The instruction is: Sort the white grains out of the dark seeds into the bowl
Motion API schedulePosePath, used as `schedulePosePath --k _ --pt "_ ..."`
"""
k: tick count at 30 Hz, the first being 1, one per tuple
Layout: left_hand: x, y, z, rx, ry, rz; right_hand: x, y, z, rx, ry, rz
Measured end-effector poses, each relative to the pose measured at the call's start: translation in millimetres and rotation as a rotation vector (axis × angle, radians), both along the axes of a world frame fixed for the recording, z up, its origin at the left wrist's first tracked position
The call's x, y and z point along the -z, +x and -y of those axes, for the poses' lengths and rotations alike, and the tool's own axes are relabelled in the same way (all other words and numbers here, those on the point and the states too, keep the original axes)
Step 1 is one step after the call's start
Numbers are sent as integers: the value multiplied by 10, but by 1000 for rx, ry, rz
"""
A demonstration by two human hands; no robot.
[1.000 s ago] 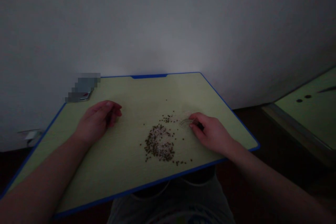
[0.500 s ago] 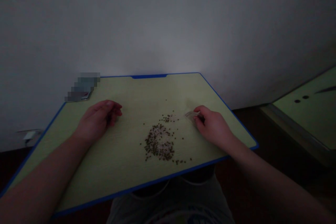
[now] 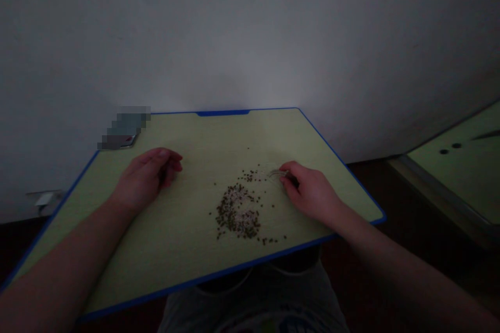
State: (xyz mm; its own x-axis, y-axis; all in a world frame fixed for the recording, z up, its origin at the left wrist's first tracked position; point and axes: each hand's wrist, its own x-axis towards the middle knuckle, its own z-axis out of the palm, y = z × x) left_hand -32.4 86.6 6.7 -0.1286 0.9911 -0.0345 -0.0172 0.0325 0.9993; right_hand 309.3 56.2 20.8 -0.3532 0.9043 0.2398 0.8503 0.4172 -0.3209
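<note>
My right hand [image 3: 310, 184] pinches a thin, pale, see-through curved piece with fine ridges [image 3: 276, 173] between thumb and fingers. Its kind is not clear in the dim light. The piece is at the right end of a small scatter of grains [image 3: 250, 174]. Left of that hand and nearer to me lies a loose pile of small dark and pale grains [image 3: 238, 213], mixed together. My left hand [image 3: 146, 177] rests on its side on the left of the table, fingers loosely curled and apart, with nothing visible in them.
The pale yellow table [image 3: 187, 250] has a blue edge and stands against a white wall [image 3: 250, 36]. A pixelated flat object [image 3: 125, 127] lies at its far left corner. A white plug [image 3: 45, 199] is on the wall at left, and a pale green panel [image 3: 469, 166] stands at right.
My right hand has moved a little to the left with the clear curved piece, closer to the scattered grains. My left hand and the pile look the same.
</note>
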Motion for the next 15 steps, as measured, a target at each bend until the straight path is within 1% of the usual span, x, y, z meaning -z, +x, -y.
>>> schedulePosePath --k 8,15 --pt "11 -10 -1 5 16 -21 34 34 -34 -19 8 1" --pt "-3 4 0 6 21 -30 -2 16 -18 -29 -7 -20"
